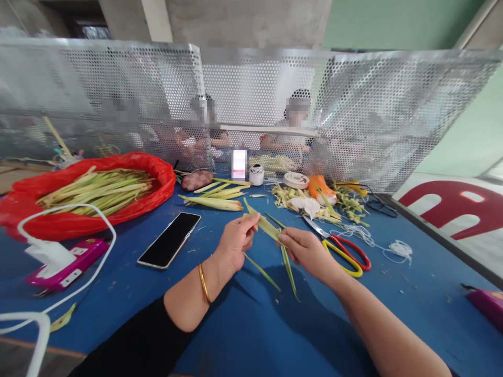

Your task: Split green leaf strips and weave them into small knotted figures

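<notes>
Between my hands stretches a flat, pale green strip of leaf [269, 227], perhaps corn husk. My left hand [238, 236] pinches its upper left end between thumb and fingers. The lower right end is pinched in my right hand [301, 245]. Narrow green strips [290, 272] hang below the hands over the blue table. Scissors [341, 251] with red and yellow handles lie just right of my right hand, their blades partly opened. Beyond my left hand are several longer yellow-green leaf pieces [216, 203].
A red plastic bag [167, 180] full of green strips stands at left. A phone [170, 241] and a purple power strip [68, 264] with white cable lie nearer. Leaf scraps [288, 197], a tape roll [296, 180] and white string [400, 250] are at right. People sit behind a perforated metal screen [251, 86].
</notes>
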The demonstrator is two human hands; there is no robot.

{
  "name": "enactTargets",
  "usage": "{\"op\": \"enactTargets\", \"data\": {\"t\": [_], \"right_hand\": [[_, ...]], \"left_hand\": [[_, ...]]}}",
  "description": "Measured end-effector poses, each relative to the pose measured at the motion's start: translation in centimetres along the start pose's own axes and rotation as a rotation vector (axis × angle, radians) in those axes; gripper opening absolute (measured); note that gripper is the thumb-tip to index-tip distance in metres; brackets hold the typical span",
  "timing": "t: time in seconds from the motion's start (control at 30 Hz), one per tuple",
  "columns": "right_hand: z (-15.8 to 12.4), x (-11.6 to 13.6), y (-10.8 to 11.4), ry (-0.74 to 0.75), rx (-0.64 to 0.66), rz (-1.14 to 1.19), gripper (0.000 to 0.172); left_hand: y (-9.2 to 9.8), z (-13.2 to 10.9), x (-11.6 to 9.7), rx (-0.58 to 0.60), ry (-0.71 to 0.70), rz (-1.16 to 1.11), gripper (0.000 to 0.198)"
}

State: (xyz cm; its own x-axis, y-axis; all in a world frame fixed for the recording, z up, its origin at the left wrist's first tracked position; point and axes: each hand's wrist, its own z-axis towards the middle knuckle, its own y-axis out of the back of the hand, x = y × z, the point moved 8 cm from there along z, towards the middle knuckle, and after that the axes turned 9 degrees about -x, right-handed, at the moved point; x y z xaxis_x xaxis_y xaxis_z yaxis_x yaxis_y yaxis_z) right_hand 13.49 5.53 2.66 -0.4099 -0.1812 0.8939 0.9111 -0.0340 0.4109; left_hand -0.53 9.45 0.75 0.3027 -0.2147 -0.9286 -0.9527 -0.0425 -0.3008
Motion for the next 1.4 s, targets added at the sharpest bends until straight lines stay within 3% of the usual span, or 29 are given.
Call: {"op": "enactTargets", "data": {"t": [0.2, 0.37, 0.43, 0.5, 0.57, 0.67, 0.83, 0.93, 1.0, 1.07, 1.17, 1.27, 1.4], "right_hand": [[-0.7, -1.1, -1.0, -0.216, 0.189, 0.188, 0.039], [-1.2, -1.6, -1.6, -0.25, 0.276, 0.167, 0.043], [-0.4, -1.3, -0.5, -0.115, 0.159, 0.023, 0.038], [0.3, -0.1, 1.3, 0.078, -0.06, -0.108, 0.028], [0.3, 1.0, 2.5, 0.189, -0.227, -0.11, 0.024], [0.1, 1.3, 2.5, 0.129, -0.273, 0.079, 0.024], [-0.4, 0.7, 0.8, -0.055, -0.207, 0.41, 0.014], [-0.7, 0.5, 1.9, -0.051, -0.332, 0.436, 0.013], [-1.2, 1.1, 3.7, 0.045, -0.491, 0.348, 0.009], [-1.8, 2.7, 4.5, 0.221, -0.544, 0.175, 0.004], [-2.5, 5.2, 2.2, 0.517, -0.321, -0.122, 0.014], [-4.0, 6.1, -1.0, 0.744, -0.094, -0.294, 0.03], [-5.6, 6.8, -2.4, 0.885, -0.047, -0.339, 0.035]], "left_hand": [[0.6, 0.0, -0.5, -0.082, -0.034, -0.088, 0.029], [1.3, 0.2, -1.2, -0.131, -0.086, -0.16, 0.032], [1.2, 0.1, -1.3, -0.116, -0.095, -0.144, 0.03], [0.7, -0.2, -1.3, -0.068, -0.093, -0.087, 0.027], [-0.3, -0.8, -1.0, 0.015, -0.062, -0.004, 0.025], [-2.0, -2.3, -0.3, 0.156, -0.026, 0.115, 0.03], [-4.2, -4.4, 0.1, 0.321, -0.122, 0.264, 0.038], [-4.1, -4.1, 0.7, 0.332, -0.037, 0.21, 0.034], [-3.4, -3.2, 1.1, 0.296, 0.118, 0.031, 0.029], [-2.4, -2.2, 1.5, 0.22, 0.299, -0.232, 0.028], [-1.1, -0.9, 1.6, 0.111, 0.462, -0.538, 0.03], [-0.2, -0.3, 1.3, 0.056, 0.471, -0.602, 0.03], [0.1, -0.4, 1.4, -0.004, 0.46, -0.593, 0.032]]}}
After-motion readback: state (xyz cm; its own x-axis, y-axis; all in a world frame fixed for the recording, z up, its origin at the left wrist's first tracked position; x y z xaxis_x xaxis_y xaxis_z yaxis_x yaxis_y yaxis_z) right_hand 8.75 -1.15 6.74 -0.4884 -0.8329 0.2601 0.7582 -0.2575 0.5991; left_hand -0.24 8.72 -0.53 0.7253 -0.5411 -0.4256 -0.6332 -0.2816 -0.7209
